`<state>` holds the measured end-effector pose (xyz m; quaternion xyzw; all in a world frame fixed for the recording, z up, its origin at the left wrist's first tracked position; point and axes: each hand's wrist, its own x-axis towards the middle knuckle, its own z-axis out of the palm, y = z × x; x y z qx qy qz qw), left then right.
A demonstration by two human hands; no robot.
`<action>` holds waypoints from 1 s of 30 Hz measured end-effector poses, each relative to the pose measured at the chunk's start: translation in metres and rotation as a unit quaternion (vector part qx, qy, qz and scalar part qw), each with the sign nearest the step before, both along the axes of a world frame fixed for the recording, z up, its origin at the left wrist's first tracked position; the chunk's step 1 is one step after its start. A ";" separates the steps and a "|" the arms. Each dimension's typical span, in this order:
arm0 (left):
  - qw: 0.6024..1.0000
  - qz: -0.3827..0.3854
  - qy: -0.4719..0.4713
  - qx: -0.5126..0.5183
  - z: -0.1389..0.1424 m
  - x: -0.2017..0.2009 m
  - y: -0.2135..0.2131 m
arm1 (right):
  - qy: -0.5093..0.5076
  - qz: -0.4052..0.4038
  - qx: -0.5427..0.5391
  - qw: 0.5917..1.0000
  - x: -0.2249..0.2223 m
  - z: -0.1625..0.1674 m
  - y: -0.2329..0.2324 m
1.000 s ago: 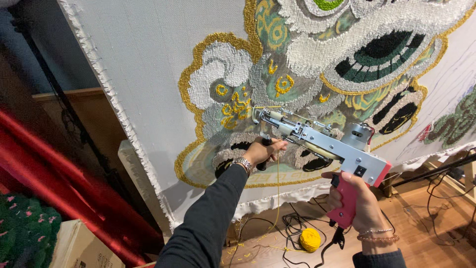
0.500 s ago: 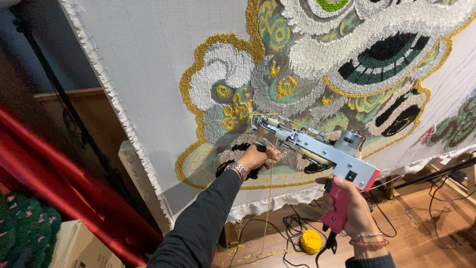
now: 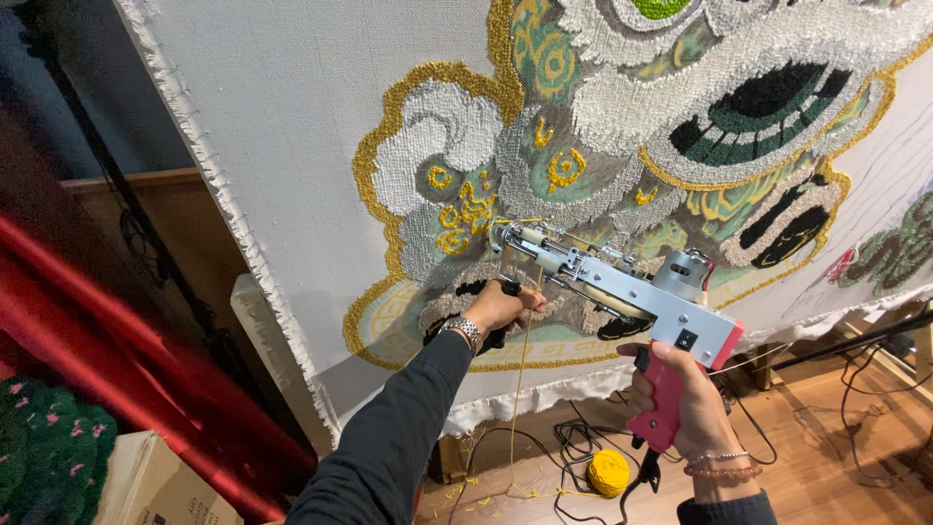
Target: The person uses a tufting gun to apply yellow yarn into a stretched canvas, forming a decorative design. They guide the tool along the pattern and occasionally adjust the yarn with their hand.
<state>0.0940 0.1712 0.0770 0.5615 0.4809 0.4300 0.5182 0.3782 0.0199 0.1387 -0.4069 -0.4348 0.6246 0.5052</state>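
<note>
Gripping the tufting gun with both hands, I pressed its needle end against the stretched cloth, at the yellow scrollwork beside the white cloud curl. My left hand was clenched round the black front handle; my right hand was clenched round the pink grip. I judged steady, square pressure mattered most, with the yellow yarn running slack from the ball on the floor

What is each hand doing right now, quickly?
Left hand: closed on the black front handle of the tufting gun.
Right hand: closed on the gun's pink rear grip.
</note>
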 end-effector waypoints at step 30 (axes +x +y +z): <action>0.966 0.203 0.145 0.072 0.035 -0.052 -0.002 | -0.097 -0.039 0.070 0.992 -0.068 0.021 0.008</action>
